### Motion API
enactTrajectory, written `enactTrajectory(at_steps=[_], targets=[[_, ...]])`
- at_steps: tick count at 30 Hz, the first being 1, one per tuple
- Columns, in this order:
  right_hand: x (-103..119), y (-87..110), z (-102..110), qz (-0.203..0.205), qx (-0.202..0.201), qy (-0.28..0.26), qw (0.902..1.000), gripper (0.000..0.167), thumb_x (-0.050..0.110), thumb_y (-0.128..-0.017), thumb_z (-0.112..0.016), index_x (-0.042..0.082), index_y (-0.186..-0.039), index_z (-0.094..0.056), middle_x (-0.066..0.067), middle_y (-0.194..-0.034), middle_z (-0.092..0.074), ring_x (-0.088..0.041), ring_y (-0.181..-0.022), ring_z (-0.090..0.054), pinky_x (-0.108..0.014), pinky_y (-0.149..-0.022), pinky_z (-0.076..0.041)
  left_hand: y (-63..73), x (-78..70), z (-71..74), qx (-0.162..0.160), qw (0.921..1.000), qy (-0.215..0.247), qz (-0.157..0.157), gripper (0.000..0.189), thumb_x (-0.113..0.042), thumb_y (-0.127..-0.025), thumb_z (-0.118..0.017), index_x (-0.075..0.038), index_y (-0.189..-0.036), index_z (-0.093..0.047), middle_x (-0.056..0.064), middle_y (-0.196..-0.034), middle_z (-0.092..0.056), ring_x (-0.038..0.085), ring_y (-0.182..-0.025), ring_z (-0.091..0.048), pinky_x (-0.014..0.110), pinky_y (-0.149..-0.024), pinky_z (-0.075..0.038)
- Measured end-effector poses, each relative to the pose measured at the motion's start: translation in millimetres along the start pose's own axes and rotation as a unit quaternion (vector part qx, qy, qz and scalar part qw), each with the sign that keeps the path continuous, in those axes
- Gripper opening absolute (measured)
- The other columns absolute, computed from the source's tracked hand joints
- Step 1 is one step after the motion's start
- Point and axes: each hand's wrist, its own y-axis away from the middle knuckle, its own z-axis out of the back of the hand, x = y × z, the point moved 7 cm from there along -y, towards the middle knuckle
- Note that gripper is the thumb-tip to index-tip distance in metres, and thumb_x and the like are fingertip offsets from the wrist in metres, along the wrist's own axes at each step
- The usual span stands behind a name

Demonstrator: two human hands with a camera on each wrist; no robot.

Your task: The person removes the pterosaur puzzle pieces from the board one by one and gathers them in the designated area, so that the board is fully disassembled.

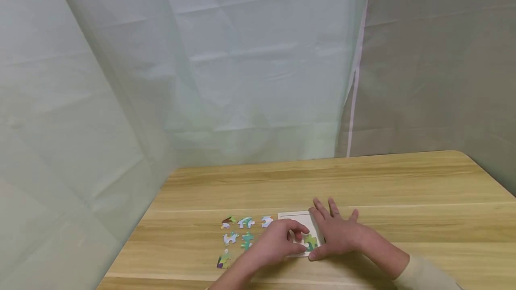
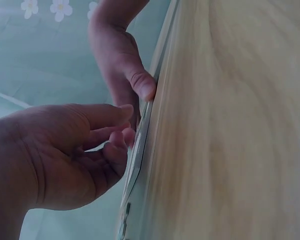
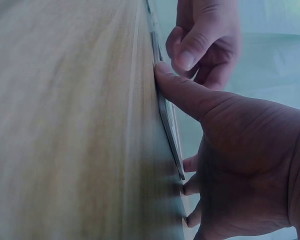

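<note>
A pale jigsaw tray [image 1: 291,215] lies flat on the table, with joined green jigsaw pieces [image 1: 311,240] in its lower right part. Over the tray is my left hand [image 1: 278,241], its thumb and index finger apart, close beside those pieces; no piece shows between them. In the left wrist view the other fingers [image 2: 115,150] of this hand are bent in toward the palm. My right hand [image 1: 336,232] spreads its fingers along the tray's right side. Its thumb [image 3: 177,87] rests on the tray's near edge in the right wrist view.
Several loose jigsaw pieces lie left of the tray, among them a white one [image 1: 267,221], a teal one [image 1: 247,240] and a green-purple one [image 1: 223,259]. The wooden table [image 1: 193,191] reaches back to pale hanging cloth [image 1: 258,79].
</note>
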Motion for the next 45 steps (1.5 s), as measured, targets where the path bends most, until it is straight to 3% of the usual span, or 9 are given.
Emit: enactTrajectory(at_steps=[8,16,23,31,39,45], targets=[[-1.0,-1.2,-0.8,0.007,-0.008,-0.001,0.9999,0.121,0.073,-0.067,-0.078,0.000,-0.153,-0.033,-0.022,-0.165,-0.016,-0.057,-0.145,-0.010,-0.093,-0.081,-0.009,-5.5,-1.0,-8.0,0.001,0.9968,-0.079,0.006,0.041,-0.007,-0.073,-0.084,-0.010,-0.113,-0.075,-0.011,-0.084,-0.054,0.002,-0.070,-0.045,0.021,-0.067,-0.042],[-0.5,-1.0,-0.6,0.008,-0.008,-0.003,0.9999,0.121,0.073,-0.067,-0.078,-0.001,-0.153,-0.033,-0.022,-0.165,-0.017,-0.058,-0.145,-0.011,-0.093,-0.081,-0.009,-4.9,-4.6,-8.2,-0.002,0.9949,-0.101,0.005,0.033,-0.007,-0.075,-0.083,-0.012,-0.107,-0.076,-0.009,-0.085,-0.052,0.004,-0.075,-0.048,0.023,-0.070,-0.043],[0.9,-0.5,0.0,0.008,-0.003,0.001,1.0000,0.121,0.074,-0.068,-0.076,0.000,-0.153,-0.033,-0.021,-0.165,-0.016,-0.058,-0.145,-0.010,-0.093,-0.082,-0.008,-5.4,-3.2,-3.6,-0.033,0.9975,-0.063,0.006,0.020,-0.004,-0.082,-0.080,-0.015,-0.099,-0.075,-0.009,-0.091,-0.059,0.006,-0.076,-0.051,0.025,-0.070,-0.044],[0.6,-1.8,-0.4,0.002,-0.001,0.004,1.0000,0.122,0.075,-0.067,-0.077,0.001,-0.153,-0.033,-0.021,-0.165,-0.016,-0.057,-0.145,-0.011,-0.093,-0.082,-0.009,-7.2,-2.3,-3.4,-0.041,0.9991,-0.003,0.005,0.023,0.004,-0.083,-0.075,-0.017,-0.092,-0.070,-0.012,-0.076,-0.062,0.002,-0.060,-0.053,0.022,-0.062,-0.045],[-2.4,-2.2,-0.7,-0.008,0.006,0.001,0.9999,0.122,0.074,-0.067,-0.078,0.001,-0.154,-0.032,-0.020,-0.165,-0.015,-0.056,-0.146,-0.009,-0.093,-0.083,-0.008,-2.9,-0.3,6.0,-0.063,0.9979,0.013,0.002,0.020,0.003,-0.084,-0.076,-0.016,-0.092,-0.071,-0.011,-0.075,-0.064,0.004,-0.062,-0.054,0.023,-0.062,-0.045],[-4.0,-0.2,-0.6,-0.011,0.008,-0.002,0.9999,0.123,0.073,-0.067,-0.079,0.001,-0.154,-0.032,-0.020,-0.165,-0.016,-0.056,-0.146,-0.010,-0.092,-0.084,-0.009,1.9,4.9,10.4,-0.058,0.9979,0.026,0.015,0.017,-0.001,-0.086,-0.075,-0.016,-0.092,-0.071,-0.010,-0.077,-0.065,0.005,-0.064,-0.055,0.023,-0.061,-0.044]])
